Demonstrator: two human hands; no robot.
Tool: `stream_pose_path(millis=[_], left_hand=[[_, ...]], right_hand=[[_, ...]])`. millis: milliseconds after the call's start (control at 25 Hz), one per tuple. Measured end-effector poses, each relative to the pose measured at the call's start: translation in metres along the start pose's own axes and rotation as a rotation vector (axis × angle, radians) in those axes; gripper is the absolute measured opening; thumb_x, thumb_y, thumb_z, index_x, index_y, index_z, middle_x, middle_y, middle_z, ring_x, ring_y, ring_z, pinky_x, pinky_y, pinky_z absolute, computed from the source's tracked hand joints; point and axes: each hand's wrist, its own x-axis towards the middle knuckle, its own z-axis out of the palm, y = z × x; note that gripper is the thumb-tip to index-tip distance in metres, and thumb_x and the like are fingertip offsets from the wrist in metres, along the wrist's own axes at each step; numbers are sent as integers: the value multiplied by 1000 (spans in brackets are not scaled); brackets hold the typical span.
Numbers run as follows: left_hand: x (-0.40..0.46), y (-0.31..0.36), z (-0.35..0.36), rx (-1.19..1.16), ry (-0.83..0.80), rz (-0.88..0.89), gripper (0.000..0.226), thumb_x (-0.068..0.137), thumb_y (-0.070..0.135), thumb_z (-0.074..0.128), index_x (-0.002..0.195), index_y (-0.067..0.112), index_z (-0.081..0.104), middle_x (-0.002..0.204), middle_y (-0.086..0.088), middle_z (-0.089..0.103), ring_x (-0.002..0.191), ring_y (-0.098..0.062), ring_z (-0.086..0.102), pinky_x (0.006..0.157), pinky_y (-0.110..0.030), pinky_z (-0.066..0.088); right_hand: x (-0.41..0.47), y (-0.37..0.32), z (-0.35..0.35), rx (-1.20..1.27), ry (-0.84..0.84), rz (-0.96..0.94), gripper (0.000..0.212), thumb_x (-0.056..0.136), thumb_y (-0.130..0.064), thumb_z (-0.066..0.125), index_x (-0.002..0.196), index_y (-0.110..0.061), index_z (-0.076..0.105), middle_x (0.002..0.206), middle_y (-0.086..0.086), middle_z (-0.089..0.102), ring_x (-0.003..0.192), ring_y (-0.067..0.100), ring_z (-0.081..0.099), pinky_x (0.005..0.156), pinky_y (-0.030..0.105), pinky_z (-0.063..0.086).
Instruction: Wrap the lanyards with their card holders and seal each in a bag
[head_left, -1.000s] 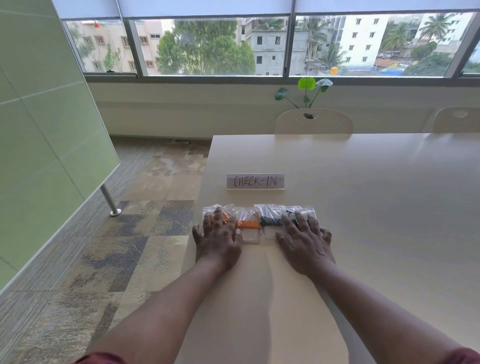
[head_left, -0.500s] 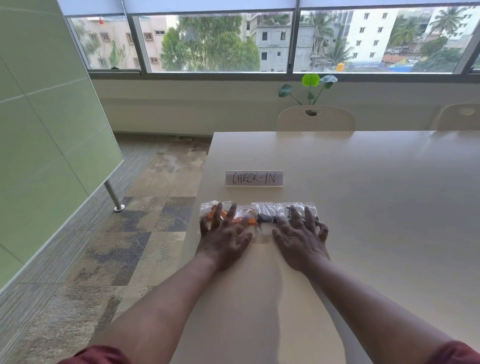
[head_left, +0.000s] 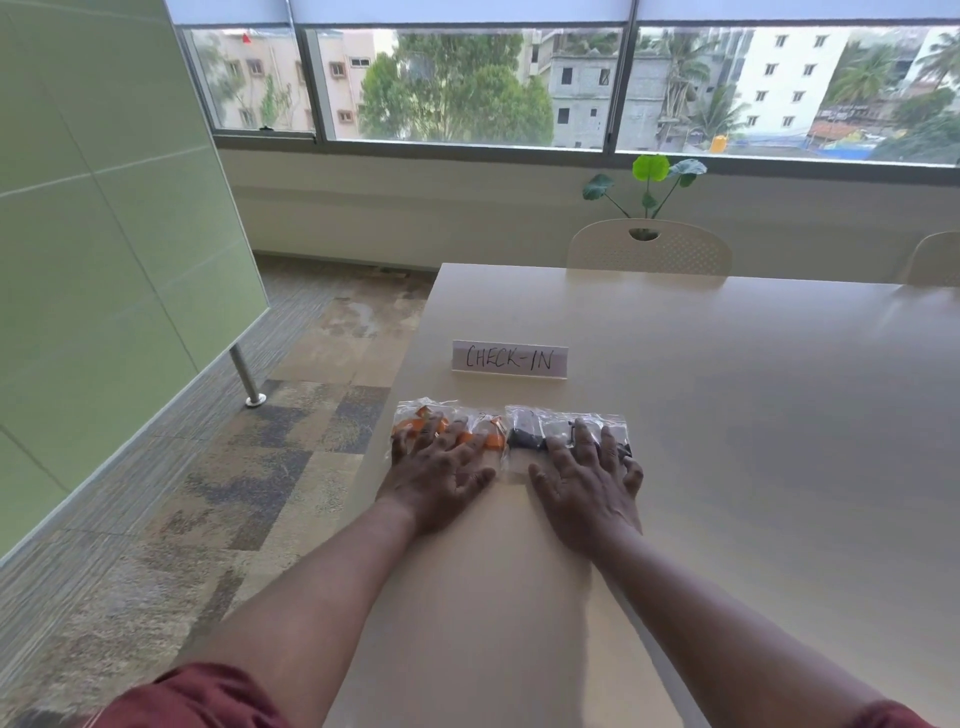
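clear bags, left (head_left: 415, 415): orange contents | clear bags, right (head_left: 582, 423): black contents | table (head_left: 727, 415): pale beige | sign (head_left: 509, 358): white, black lettering | floor (head_left: 208, 493): mottled grey-brown patches | sleeve (head_left: 197, 696): maroon | partition (head_left: 104, 234): light green

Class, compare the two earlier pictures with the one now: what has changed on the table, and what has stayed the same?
Little changed. Both hands stay flat on the row of bags: the left hand on the orange-lanyard bags, the right hand on the black-lanyard bags. Nothing was picked up or released. The CHECK-IN sign stays behind the bags; only the view shifted slightly.
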Motion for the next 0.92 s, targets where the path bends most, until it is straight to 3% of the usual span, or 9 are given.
stream_pose_path(millis=[320,520,720,920], left_hand=[[-7,4,0,-47,146,-64,76,92,75,22,159,39,25,171,6,8,157,-20,-8,123,-52,-1],[-2,3,0,-41,73,-114,76,89,75,21,156,42,28,169,5,19,157,-26,1,123,-54,2],[-2,-2,-1,-82,58,-73,71,94,71,25,158,41,23,171,5,11,157,-26,-7,123,-54,-4],[-11,4,-10,-13,154,79,77,94,73,17,161,36,15,171,6,6,156,-18,-16,123,-45,-9]], right_hand=[[0,3,3,33,6,-8,78,87,-76,17,156,-42,15,170,-6,-1,155,23,-15,116,53,-3],[5,2,6,-8,5,-7,81,85,-80,15,155,-41,22,170,-5,4,155,23,-5,113,52,-1],[-1,-1,0,-51,36,-21,77,88,-75,11,157,-41,16,170,-7,-5,155,19,-14,115,49,0],[-20,-11,-11,-85,148,-102,73,95,-64,17,161,-32,13,169,-8,-10,156,14,-12,119,44,4]])
